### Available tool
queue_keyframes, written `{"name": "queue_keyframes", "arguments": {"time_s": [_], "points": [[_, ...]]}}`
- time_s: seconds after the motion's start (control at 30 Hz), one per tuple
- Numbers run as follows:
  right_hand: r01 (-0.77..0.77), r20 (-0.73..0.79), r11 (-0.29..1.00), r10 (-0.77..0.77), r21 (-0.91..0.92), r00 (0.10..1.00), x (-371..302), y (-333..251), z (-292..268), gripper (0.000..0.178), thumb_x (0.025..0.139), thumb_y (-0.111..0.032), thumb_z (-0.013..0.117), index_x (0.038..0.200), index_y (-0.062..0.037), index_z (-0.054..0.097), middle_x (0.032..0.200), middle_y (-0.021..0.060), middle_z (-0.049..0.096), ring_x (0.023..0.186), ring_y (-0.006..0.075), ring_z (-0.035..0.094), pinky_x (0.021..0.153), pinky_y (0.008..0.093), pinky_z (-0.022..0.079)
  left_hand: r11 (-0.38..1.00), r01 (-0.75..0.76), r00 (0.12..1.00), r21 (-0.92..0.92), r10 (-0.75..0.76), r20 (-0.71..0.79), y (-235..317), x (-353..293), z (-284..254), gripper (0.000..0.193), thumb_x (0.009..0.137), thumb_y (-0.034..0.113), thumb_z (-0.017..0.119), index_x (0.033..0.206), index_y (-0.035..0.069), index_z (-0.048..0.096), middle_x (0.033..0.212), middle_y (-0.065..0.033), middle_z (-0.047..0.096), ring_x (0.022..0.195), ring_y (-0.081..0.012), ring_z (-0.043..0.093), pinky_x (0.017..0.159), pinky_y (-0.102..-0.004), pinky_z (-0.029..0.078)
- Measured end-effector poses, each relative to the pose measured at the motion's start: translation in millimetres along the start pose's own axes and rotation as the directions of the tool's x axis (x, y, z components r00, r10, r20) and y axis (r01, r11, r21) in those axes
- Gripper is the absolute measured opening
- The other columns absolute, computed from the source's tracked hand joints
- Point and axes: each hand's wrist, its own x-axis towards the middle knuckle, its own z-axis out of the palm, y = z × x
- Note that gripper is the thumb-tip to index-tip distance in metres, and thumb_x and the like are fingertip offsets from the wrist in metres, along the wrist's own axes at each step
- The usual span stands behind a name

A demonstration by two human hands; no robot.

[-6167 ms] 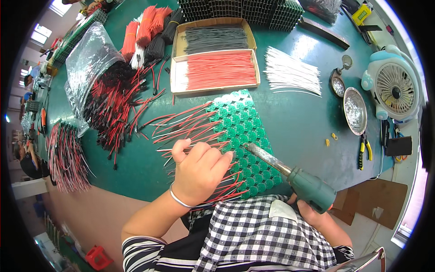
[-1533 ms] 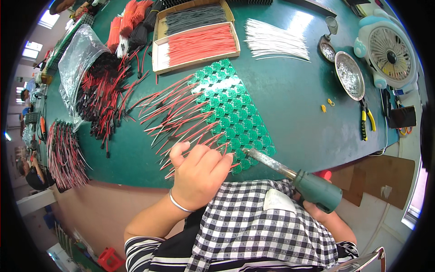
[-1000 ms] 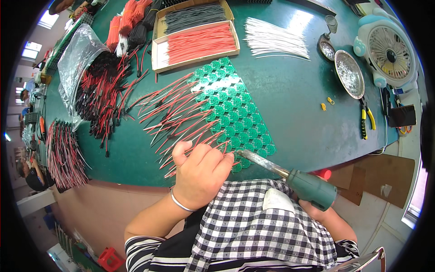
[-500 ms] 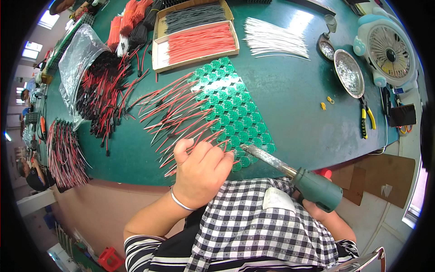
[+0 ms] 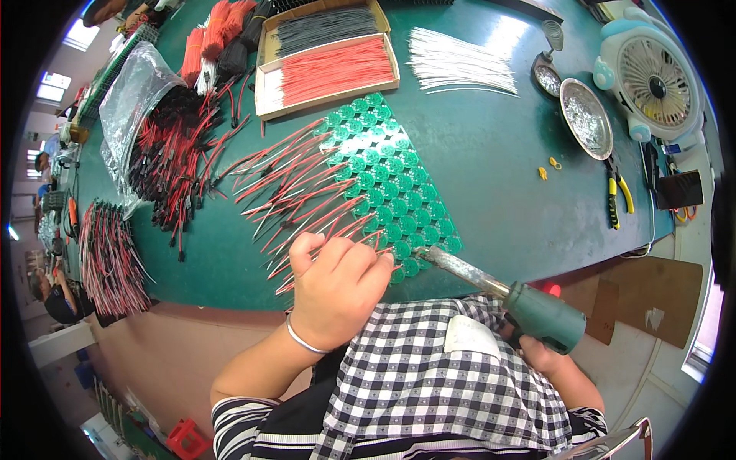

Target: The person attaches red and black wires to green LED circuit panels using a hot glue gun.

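My left hand (image 5: 335,287) is closed over the near end of a green sheet of round circuit boards (image 5: 410,201). A short red wire end (image 5: 396,268) pokes out at its fingertips; most of that wire is hidden. Red and white wires (image 5: 295,192) fan out leftward from the sheet's left side. My right hand (image 5: 540,355), partly covered by the handle, grips a soldering iron (image 5: 546,318) with a green handle. The iron's metal tip points left, over the sheet's near right part; whether it touches a board, I cannot tell.
Beyond the sheet stands a cardboard tray (image 5: 264,92) of red wires, and white wires (image 5: 460,61) lie beside it. At right are a metal dish (image 5: 586,119), pliers (image 5: 619,195) and a fan (image 5: 652,80). Bundled red-black leads (image 5: 172,153) lie at left.
The soldering iron has shifted slightly right over the boards, along with my right hand. My left hand keeps nearly the same place and closed shape.
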Motion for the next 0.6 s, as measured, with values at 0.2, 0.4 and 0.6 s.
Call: {"name": "queue_keyframes", "arguments": {"time_s": [0.2, 0.4, 0.6], "points": [[0.069, 0.021, 0.993, -0.071, 0.094, 0.997, 8, -14, -3, 0.018, 0.078, -0.010, 0.061, 0.094, -0.0028, 0.066, 0.089, 0.0098, 0.067, 0.077, 0.0285, 0.065, 0.069, 0.0374, 0.049, 0.997, 0.000, 1.000, -0.076, -0.001, -0.009, 7, -10, 3, 0.020, 0.063, 0.005, 0.070, 0.082, 0.014, 0.068, 0.070, 0.0047, 0.050, 0.069, -0.0133, 0.051, 0.084, -0.0399, 0.029], [0.148, -0.019, 0.989, -0.148, 0.011, 0.989, 15, -17, 1, 0.034, 0.081, -0.034, 0.062, 0.094, -0.0033, 0.066, 0.085, 0.0075, 0.065, 0.077, 0.0242, 0.062, 0.069, 0.0359, 0.048, 0.997, -0.006, 1.000, -0.077, 0.003, -0.030, 8, -12, 8, 0.020, 0.063, 0.005, 0.069, 0.081, 0.014, 0.068, 0.070, 0.0048, 0.050, 0.069, -0.0129, 0.051, 0.085, -0.0399, 0.029], [0.216, 0.031, 0.976, -0.217, 0.027, 0.976, 23, -25, -2, 0.023, 0.074, -0.004, 0.061, 0.096, -0.0011, 0.066, 0.092, 0.0133, 0.067, 0.078, 0.0302, 0.065, 0.069, 0.0366, 0.050, 0.998, -0.012, 1.000, -0.067, 0.010, -0.029, 9, -12, 8, 0.019, 0.064, 0.005, 0.069, 0.081, 0.014, 0.068, 0.070, 0.0049, 0.050, 0.069, -0.0129, 0.051, 0.084, -0.0399, 0.029]]}}
